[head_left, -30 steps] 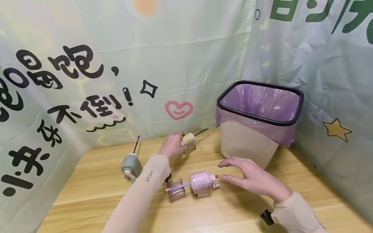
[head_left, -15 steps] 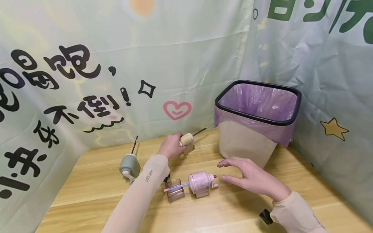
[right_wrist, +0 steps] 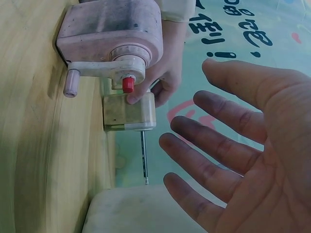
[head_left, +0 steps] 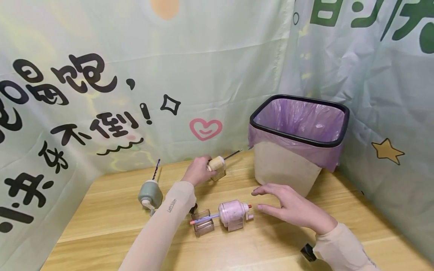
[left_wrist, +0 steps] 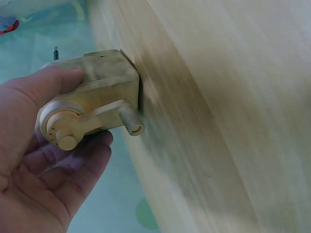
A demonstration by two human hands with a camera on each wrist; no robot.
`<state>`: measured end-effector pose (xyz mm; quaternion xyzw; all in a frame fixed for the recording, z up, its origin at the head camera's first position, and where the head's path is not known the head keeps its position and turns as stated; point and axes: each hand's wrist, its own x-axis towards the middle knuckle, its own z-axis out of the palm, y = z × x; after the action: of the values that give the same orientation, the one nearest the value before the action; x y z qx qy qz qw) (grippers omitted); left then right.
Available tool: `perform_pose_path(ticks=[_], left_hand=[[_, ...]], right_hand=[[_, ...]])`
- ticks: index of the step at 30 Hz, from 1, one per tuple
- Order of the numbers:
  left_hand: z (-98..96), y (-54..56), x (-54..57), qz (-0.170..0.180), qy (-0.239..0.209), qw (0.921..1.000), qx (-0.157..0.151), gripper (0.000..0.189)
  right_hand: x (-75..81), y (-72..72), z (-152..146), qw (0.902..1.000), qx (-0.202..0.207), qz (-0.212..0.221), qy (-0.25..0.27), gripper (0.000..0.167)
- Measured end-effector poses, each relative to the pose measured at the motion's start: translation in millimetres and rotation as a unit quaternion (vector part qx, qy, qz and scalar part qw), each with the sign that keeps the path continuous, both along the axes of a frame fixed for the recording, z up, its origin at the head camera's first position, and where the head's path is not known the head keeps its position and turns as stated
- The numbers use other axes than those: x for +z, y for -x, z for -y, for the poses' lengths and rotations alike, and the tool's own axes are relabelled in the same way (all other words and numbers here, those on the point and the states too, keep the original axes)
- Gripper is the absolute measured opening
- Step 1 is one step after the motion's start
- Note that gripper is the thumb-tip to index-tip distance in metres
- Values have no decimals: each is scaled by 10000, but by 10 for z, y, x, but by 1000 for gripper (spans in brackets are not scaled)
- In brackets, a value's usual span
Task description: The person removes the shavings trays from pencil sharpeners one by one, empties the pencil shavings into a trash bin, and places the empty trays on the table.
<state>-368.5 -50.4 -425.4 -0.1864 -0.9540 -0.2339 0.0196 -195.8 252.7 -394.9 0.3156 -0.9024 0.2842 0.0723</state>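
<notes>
My left hand point(head_left: 198, 170) grips a yellow hand-crank pencil sharpener point(head_left: 217, 164) near the table's back edge, a dark pencil point(head_left: 234, 154) poking out of its far end. In the left wrist view the thumb lies on top of its body, with the crank point(left_wrist: 104, 116) facing the camera. My right hand point(head_left: 293, 205) hovers with its fingers spread, holding nothing. Just left of its fingertips stands a pink pencil sharpener point(head_left: 232, 214). A red tip point(right_wrist: 128, 85) shows at its crank. From its other end a blue pencil point(head_left: 211, 216) passes over a smoky clear box point(head_left: 204, 226).
A grey-green crank sharpener point(head_left: 150, 194) holding a twisted dark pencil point(head_left: 156, 170) stands on the left of the wooden table point(head_left: 112, 226). Back right, a white bin point(head_left: 285, 162) with a purple liner stands behind my right hand. Printed cloth point(head_left: 217, 75) hangs behind.
The head view has shifted very slightly. Both hands and the sharpeners keep their places on the table.
</notes>
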Motion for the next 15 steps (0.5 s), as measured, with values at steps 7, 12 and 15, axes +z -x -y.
perform_pose_path(ticks=[7,12,15], left_hand=[[77,-36,18,-95,-231,9997,17,42],[141,-102,83,-158,-680,9976,24,43],[183,-152,132,-199,-879,9959,79,45]], right_hand=[[5,-6,21,10000,-17,19,-8,30],[8,1,45,10000,-8,2,5,30],[10,4,54,10000,38,-47,-10,30]])
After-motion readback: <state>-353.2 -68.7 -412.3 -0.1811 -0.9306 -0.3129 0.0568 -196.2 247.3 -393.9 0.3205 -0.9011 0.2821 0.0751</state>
